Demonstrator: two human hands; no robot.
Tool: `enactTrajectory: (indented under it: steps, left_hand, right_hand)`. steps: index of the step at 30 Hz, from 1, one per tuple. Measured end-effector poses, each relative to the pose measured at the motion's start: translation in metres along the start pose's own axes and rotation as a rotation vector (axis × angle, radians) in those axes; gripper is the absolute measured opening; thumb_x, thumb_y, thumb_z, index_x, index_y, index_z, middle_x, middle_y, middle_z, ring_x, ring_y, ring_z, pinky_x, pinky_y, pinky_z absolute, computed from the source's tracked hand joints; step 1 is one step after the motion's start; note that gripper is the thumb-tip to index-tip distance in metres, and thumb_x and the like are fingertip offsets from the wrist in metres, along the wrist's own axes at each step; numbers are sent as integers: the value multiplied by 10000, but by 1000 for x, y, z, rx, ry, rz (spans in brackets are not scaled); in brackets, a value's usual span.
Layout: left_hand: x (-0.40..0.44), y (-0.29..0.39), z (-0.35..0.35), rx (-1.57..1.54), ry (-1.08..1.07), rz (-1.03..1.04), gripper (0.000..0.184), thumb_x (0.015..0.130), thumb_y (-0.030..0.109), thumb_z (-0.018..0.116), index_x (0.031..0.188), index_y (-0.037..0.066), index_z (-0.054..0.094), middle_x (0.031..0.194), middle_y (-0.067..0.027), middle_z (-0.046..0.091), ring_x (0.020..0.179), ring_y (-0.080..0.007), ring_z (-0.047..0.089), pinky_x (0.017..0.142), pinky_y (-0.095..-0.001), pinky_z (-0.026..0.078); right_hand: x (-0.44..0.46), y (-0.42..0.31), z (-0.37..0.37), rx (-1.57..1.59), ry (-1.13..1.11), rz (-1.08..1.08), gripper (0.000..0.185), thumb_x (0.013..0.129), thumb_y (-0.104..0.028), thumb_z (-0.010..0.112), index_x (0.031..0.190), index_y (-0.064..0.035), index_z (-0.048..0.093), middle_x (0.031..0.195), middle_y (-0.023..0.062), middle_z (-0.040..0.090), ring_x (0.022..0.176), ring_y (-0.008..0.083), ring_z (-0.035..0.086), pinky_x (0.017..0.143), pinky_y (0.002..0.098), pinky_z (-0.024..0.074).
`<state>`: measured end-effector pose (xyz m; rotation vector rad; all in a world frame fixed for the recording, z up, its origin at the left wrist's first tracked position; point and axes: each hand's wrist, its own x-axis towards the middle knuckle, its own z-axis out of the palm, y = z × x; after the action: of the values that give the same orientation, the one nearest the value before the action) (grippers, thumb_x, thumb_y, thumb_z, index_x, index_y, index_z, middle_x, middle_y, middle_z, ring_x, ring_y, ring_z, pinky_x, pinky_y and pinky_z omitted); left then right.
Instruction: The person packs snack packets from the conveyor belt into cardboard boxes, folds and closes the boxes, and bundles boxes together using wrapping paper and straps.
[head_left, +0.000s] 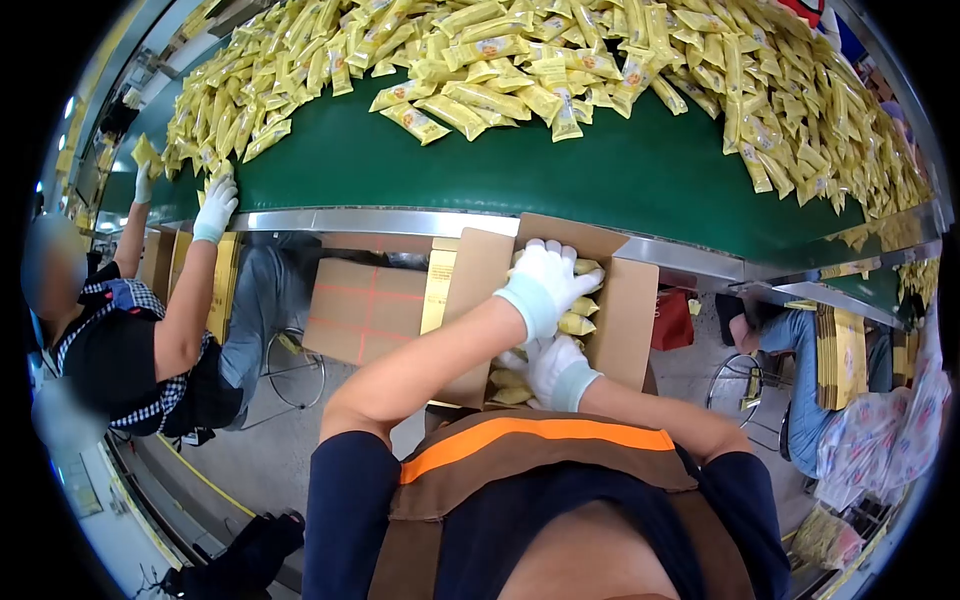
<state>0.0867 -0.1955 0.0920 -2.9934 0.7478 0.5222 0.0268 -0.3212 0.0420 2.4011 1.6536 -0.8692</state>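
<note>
An open cardboard box (622,330) stands against the metal edge of the green belt, with yellow packets (577,323) inside it. My left hand (548,280), in a white glove, lies over the packets in the far part of the box, its fingers spread and pointing away from me. Nearer to me, my right hand (560,368), gloved too, reaches down into the box beside the packets; its fingertips are hidden, and whether it grips a packet cannot be made out.
A big heap of yellow packets (490,90) covers the far side of the green belt (400,175). At left a co-worker's gloved hand (216,208) touches packets. A closed carton (365,310) stands left of the box, a red bag (672,320) at its right. Stools stand on both sides.
</note>
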Motion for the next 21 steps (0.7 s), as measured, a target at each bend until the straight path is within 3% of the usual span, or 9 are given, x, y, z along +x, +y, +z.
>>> enactTrajectory:
  steps: [6,9,10,12,13,16,17,19,21]
  left_hand:
    - [28,9,61,-34,-214,-98,763,873,429,571,1553,281,258,1460,-185,399,1322,-340,401,1034,-534,326]
    - [28,16,66,98,-298,-122,748,934,423,508,1578,329,141,1579,-176,266,1361,-345,378,1059,-578,291]
    - [28,21,71,112,-247,-144,634,949,381,499,1541,302,286,1578,-158,267,1387,-352,343,1029,-596,314]
    - [29,26,60,26,-241,-137,477,962,345,490,1431,263,467,1492,-153,418,1350,-336,428,968,-533,414]
    - [38,22,69,-182,-157,-317,371,964,342,487,1308,237,577,1271,-145,620,1209,-296,587,886,-450,497]
    - [32,-6,61,-371,-211,-153,330,929,215,532,1242,192,634,1124,-77,687,1019,-271,670,837,-416,526]
    - [19,-22,34,-564,-251,122,468,921,371,549,1335,155,561,1057,-173,699,1028,-293,676,885,-407,517]
    - [-6,-62,-5,-840,-103,337,458,876,284,621,1302,124,579,1125,-170,664,1031,-285,657,888,-377,509]
    - [-21,-111,-31,-987,300,114,461,831,198,693,1270,93,597,1194,-168,628,1034,-278,638,892,-348,500]
  right_hand:
    - [-24,23,-8,46,48,-193,570,819,-353,644,1344,-150,552,1356,207,470,1284,372,417,915,528,417]
    - [-30,33,-52,64,-141,-186,343,856,-275,597,1153,-116,667,1167,142,635,1122,306,599,894,477,477]
    - [-29,36,-60,90,-272,-139,314,863,-261,587,1122,-110,682,1126,129,666,1078,296,638,884,460,493]
    - [-1,41,16,155,-13,-14,296,885,-208,555,1119,-98,699,1133,148,693,1011,313,682,875,430,520]
    - [11,44,18,114,-150,-51,299,883,-202,559,1127,-95,695,1147,145,690,1024,307,674,891,428,513]
    - [0,70,-67,605,-318,-508,367,908,-253,583,1228,-76,618,1144,146,684,1023,289,663,888,391,525]
    - [-1,84,-98,844,-242,-565,355,896,-234,620,1207,-64,630,1122,132,689,1008,261,663,891,378,519]
    - [2,123,-179,936,31,-608,279,879,-188,684,1122,-50,680,1042,87,697,960,182,651,873,329,513]
    - [27,170,-234,976,533,-420,277,899,-236,652,1087,-35,687,1047,70,686,956,162,640,866,307,508]
